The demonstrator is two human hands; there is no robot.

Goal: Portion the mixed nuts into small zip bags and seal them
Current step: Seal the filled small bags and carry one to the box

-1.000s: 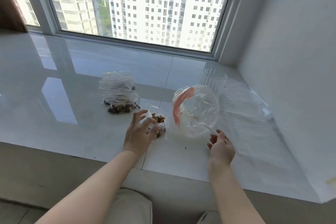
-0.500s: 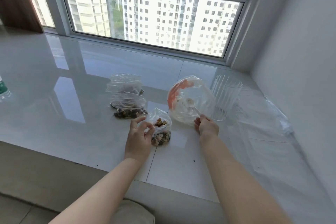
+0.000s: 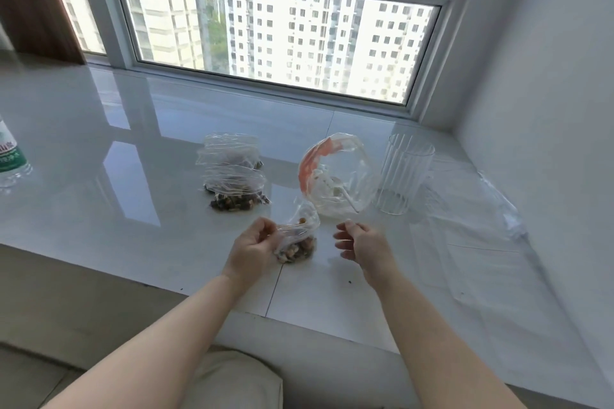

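Far left edge: a water bottle (image 3: 10,156) w/ green label, partly cut off by the frame, standing on the glossy white sill (image 3: 99,209).

Left of centre, further back: two filled zip bags stacked/overlapping. The far filled bag (image 3: 231,153) lies behind, the near filled bag (image 3: 237,191) in front of it, dark mixed nuts showing thru the clear plastic along its near edge. Can't tell if their zips are closed.

Centre, near edge of sill: left hand (image 3: 251,249) grasps the small zip bag (image 3: 295,239) by its crumpled upper part, fingers curled round the plastic. Bag bottom rests on the sill w/ a clump of nuts in it; top of the bag looks open and twisted toward the right.

Just right of that: right hand (image 3: 363,244) is beside the small bag but not touching it. Fingers loosely curled; thumb and forefinger are up near the end of a white spoon handle (image 3: 349,201), but can't tell if they actually pinch it or are just short of it.

Behind the right hand: big clear bag (image 3: 339,183) w/ an orange-red strip along its upper left rim, standing puffed up, spoon handle poking out of it toward the near side. It looks nearly emptied, only pale residue inside.

Right of it, just beside: a ribbed clear glass (image 3: 403,176), upright.

Far right: a flat clear plastic sheet (image 3: 481,242) spread on the sill up to the white wall.

A few dark crumbs (image 3: 349,282) on the sill near the right wrist.
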